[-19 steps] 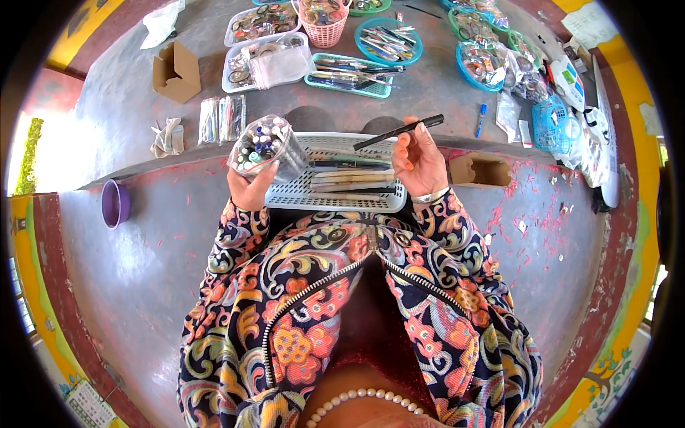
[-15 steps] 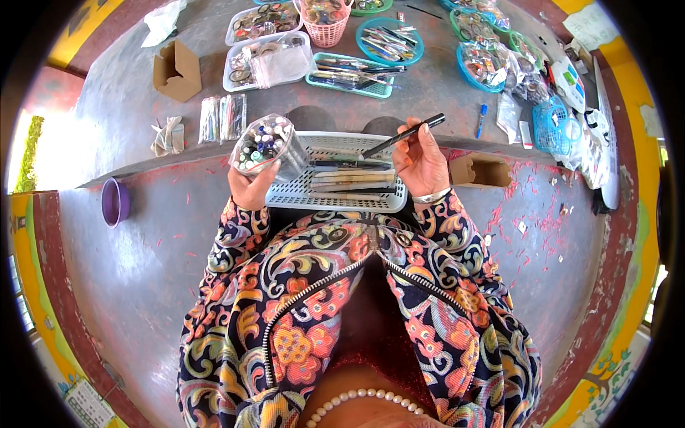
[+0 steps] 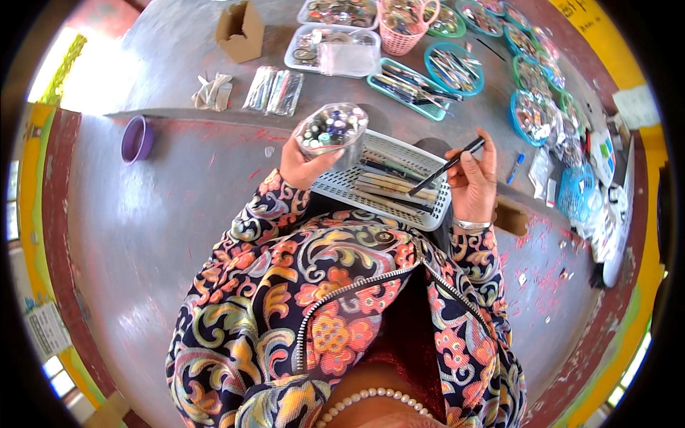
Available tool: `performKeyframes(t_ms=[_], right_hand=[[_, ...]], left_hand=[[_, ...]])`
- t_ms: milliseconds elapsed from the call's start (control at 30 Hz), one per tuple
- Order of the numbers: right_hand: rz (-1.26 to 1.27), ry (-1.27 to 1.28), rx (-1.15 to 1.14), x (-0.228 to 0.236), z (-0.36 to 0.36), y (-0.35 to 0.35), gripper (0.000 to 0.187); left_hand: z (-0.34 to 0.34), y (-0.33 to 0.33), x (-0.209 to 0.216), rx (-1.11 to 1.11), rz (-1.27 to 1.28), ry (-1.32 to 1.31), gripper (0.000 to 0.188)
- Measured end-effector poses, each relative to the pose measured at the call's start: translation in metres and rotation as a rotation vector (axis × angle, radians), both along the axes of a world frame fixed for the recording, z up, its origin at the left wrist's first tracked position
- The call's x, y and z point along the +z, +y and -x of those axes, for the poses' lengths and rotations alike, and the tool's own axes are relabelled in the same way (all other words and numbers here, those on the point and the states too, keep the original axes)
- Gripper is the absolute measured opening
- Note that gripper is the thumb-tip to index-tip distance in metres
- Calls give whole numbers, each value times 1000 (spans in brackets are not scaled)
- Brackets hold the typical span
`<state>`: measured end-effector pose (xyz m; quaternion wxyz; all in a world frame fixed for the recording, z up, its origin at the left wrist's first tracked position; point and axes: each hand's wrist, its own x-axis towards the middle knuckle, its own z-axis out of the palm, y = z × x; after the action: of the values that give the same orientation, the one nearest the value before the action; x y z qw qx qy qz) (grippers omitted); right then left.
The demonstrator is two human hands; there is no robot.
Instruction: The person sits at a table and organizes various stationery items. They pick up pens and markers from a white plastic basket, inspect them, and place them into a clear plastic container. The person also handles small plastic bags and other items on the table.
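My left hand (image 3: 311, 162) is closed round a clear bag of pens (image 3: 335, 134), held upright with white, dark blue and green pen ends showing at its mouth. A slim black pen (image 3: 448, 167) sits pinched in the fingers of my right hand (image 3: 474, 178), slanting down to the left. Its lower end is over a white perforated basket (image 3: 335, 187) in front of my body. Several beige and black pens (image 3: 396, 182) lie lengthwise in that basket. The left hand and its bag cover the basket's left part.
Beyond the basket stand a green tray of pens (image 3: 407, 93), a round blue basket of pens (image 3: 454, 70), white trays (image 3: 332, 53) of small items and a pink basket (image 3: 399, 36). A cardboard box (image 3: 240, 32) and packed pens (image 3: 273, 90) are far left. A purple bowl (image 3: 135, 140) stands left.
The view has turned, so the scene sits tilted and shifted rightward. The black pen now points more steeply down over the basket. Both hands keep their hold.
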<state>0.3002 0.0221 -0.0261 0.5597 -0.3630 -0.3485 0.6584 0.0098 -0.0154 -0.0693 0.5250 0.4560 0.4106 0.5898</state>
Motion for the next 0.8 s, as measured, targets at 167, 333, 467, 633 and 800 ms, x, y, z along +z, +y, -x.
performKeyframes(t_ms=[167,333,467,633,800], right_hand=[[-219,-72,0,42,30,9,41],[-557,-136,108,87,71,6,35],[-730,-179,236,90,93,8,34],[-755,-323,324,85,99,10,32],[-767,-380,393,86,108,20,30]], left_hand=[[1,0,-2,-50,4,-55,66],[2,1,-10,-26,-44,-13,68],[6,3,-14,-32,-61,64,70],[1,0,-10,-18,-64,-51,72],[4,-2,-4,-34,-44,20,72]])
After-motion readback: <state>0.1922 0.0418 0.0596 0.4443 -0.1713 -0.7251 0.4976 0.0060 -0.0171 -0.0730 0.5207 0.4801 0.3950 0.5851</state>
